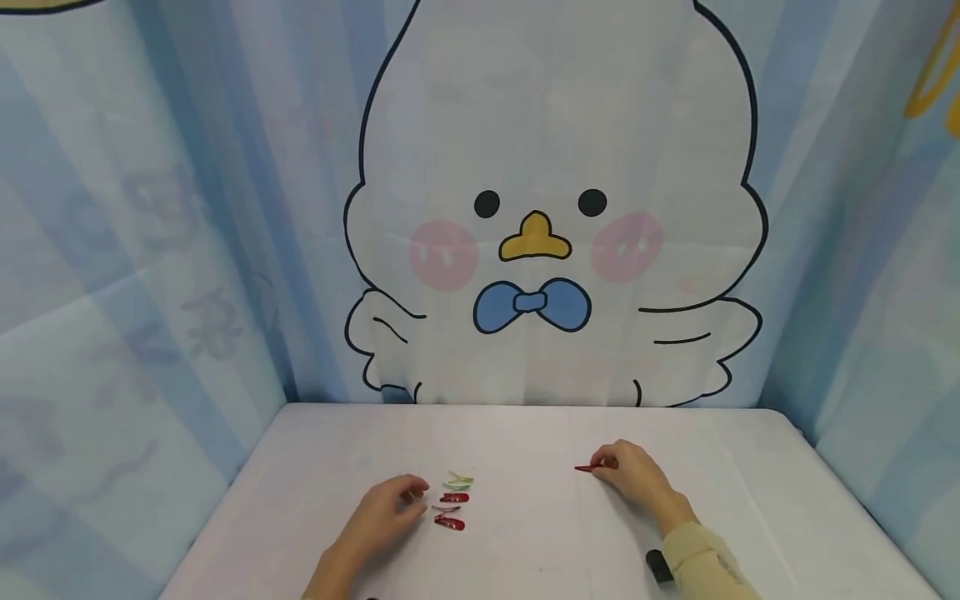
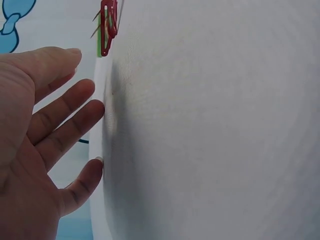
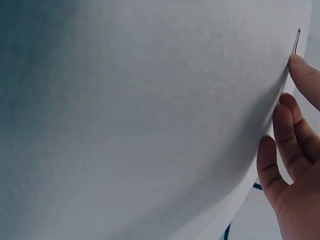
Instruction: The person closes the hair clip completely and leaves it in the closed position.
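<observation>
Several snap hair clips lie in a column on the table, left of centre in the head view. A yellow clip [image 1: 463, 477] and a green clip [image 1: 455, 487] are at the far end. Nearer lie a red clip [image 1: 454, 498], a thin reddish clip [image 1: 446, 509] seen edge-on and another red clip [image 1: 450, 523]. My left hand [image 1: 385, 510] rests just left of them, fingers relaxed and holding nothing. Farther right, my right hand [image 1: 636, 477] pinches a red hair clip [image 1: 582, 468] by one end. The clip's slim tip [image 3: 298, 37] sticks out past the thumb in the right wrist view.
A black object [image 1: 659, 567] lies beside the right sleeve [image 1: 705, 560]. The white table [image 1: 540, 550] ends at the back against a curtain [image 1: 547, 358] printed with a cartoon bird. More curtains hang along both sides.
</observation>
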`<state>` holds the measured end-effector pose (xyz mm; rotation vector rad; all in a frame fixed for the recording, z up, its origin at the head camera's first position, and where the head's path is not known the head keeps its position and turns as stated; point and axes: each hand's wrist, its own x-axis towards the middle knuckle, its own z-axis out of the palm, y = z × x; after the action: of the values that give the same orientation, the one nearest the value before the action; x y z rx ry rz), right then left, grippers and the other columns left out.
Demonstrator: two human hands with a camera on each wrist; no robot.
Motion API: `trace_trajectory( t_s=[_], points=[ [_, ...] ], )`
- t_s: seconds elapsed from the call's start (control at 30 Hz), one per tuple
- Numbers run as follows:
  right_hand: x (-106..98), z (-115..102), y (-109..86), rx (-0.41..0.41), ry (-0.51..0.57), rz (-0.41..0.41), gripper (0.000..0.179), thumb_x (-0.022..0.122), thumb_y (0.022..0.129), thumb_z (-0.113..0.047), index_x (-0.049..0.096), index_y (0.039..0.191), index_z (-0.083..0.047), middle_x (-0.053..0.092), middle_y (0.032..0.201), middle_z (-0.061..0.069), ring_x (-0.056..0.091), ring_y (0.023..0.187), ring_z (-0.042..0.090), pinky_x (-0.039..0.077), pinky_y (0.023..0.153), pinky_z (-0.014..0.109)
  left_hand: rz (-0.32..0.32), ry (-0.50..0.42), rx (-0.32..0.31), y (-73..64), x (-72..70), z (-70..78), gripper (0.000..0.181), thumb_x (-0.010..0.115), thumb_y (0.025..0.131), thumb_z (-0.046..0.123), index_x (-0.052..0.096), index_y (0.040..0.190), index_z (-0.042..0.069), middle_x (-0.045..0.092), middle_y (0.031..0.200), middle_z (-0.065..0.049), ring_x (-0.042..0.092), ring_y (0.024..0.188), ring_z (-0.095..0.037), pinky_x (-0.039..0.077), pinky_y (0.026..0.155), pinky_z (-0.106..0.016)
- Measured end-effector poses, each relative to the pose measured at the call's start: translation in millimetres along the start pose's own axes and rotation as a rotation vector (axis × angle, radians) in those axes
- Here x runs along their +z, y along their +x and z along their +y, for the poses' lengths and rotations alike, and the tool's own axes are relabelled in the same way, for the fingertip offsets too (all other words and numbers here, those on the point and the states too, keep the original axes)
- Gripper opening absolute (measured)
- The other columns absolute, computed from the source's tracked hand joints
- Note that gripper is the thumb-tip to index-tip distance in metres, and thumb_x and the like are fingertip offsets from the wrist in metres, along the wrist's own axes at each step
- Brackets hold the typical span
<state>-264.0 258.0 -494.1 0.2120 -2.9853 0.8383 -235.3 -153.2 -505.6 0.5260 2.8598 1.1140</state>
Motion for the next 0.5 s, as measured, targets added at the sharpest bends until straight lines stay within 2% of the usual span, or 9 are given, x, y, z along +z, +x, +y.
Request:
trace_trajectory(
  t_s=[0.3, 0.5],
  points=[
    [1.5, 2.7, -2.8, -0.008, 0.002, -0.017, 0.01, 0.078, 0.087, -0.009, 0.075, 0.097, -0.012, 0.057, 0.085, 0.0, 0.051, 0.079, 0.017, 0.045, 0.074, 0.04, -0.01, -0.016, -0.01, -5.7, 2.3, -0.6, 0.026, 0.076, 0.089, 0.013, 0.069, 0.114, 0.012, 0.067, 0.104, 0.004, 0.06, 0.092, -0.016, 0.05, 0.084, -0.045],
    [-8.9, 1.6, -4.9, -0.001, 0.031, -0.022, 0.017, 0.076, 0.09, -0.01, 0.074, 0.107, -0.01, 0.059, 0.091, 0.001, 0.054, 0.084, 0.02, 0.048, 0.079, 0.043, -0.004, 0.019, 0.016, 1.1, 0.3, 2.6, 0.023, 0.076, 0.09, 0.014, 0.07, 0.113, 0.013, 0.066, 0.104, 0.005, 0.06, 0.093, -0.017, 0.05, 0.085, -0.045]
  ],
)
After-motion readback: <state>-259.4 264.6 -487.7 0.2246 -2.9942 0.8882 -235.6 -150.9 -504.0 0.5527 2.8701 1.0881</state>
